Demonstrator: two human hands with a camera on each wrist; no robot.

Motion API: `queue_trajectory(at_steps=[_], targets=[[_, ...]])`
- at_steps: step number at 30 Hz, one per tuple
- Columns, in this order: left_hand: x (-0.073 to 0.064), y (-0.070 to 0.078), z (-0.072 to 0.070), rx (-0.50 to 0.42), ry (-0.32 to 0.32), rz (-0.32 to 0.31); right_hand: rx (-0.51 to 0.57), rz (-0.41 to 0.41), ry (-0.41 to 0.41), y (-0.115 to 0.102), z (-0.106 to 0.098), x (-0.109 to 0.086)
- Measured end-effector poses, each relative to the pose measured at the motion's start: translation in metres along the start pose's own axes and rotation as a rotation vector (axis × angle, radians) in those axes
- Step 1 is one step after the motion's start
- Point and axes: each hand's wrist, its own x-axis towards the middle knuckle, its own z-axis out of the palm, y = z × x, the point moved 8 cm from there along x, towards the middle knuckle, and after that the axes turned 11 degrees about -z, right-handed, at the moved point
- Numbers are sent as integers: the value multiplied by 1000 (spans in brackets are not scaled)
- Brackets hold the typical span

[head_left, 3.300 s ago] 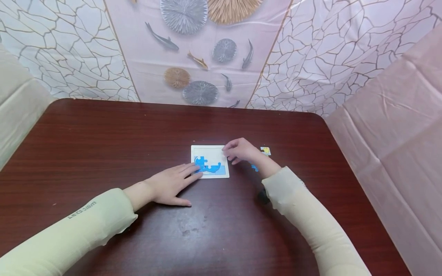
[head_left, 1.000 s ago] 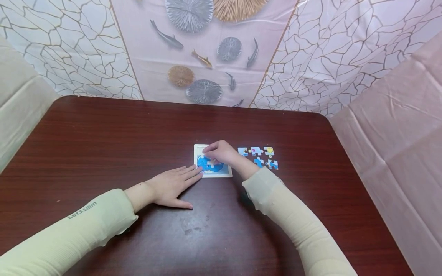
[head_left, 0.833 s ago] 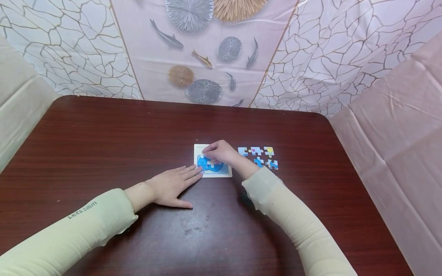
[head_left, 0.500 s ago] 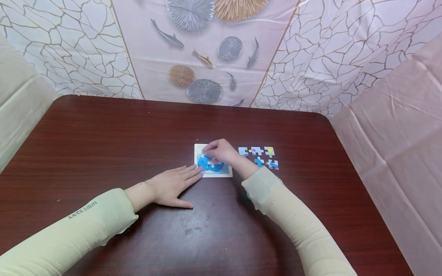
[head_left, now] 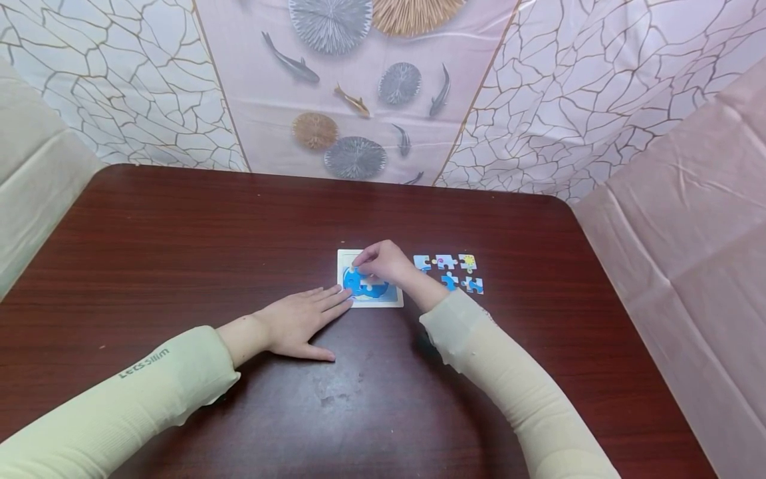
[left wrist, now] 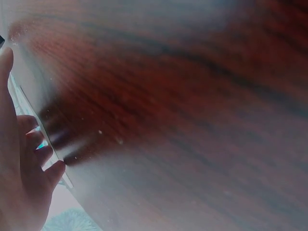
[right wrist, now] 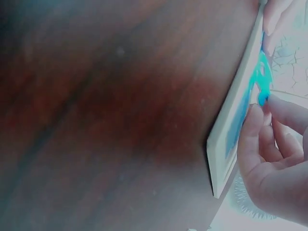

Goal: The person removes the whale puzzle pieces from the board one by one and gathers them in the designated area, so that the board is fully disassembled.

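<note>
A white-framed jigsaw tray (head_left: 391, 303) lies mid-table with a blue picture partly laid in it. My left hand (head_left: 299, 322) rests flat with spread fingers, its fingertips on the tray's near-left corner. Over the tray's upper middle is my right hand (head_left: 385, 263). In the right wrist view its thumb and finger pinch a blue puzzle piece (right wrist: 263, 84), tilted up from the tray. The right fingers hide part of the picture. From the left wrist view, the left fingers (left wrist: 56, 173) lie along the tray's edge, mostly seen from the side.
Several loose puzzle pieces (head_left: 445, 262) lie on the table right of the tray, one with a yellow sun (head_left: 469, 260). The dark red-brown table (head_left: 197, 246) meets a patterned cloth (head_left: 359, 86) at the back and pale cloth on both sides.
From the tray's right edge, my right hand has moved left over the picture, uncovering the loose pieces. More blue shows in the tray. Lately it shifts only slightly; the left hand stays put.
</note>
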Motion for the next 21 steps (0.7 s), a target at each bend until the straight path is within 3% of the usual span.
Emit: queue_trajectory(at_steps=[7,21], targets=[[1,-1,1,-1,-12,-5,-54,-49,-42,-4,0,0],[1,-1,0,-9,-10,-1,87,17,-36,4,-5,0]])
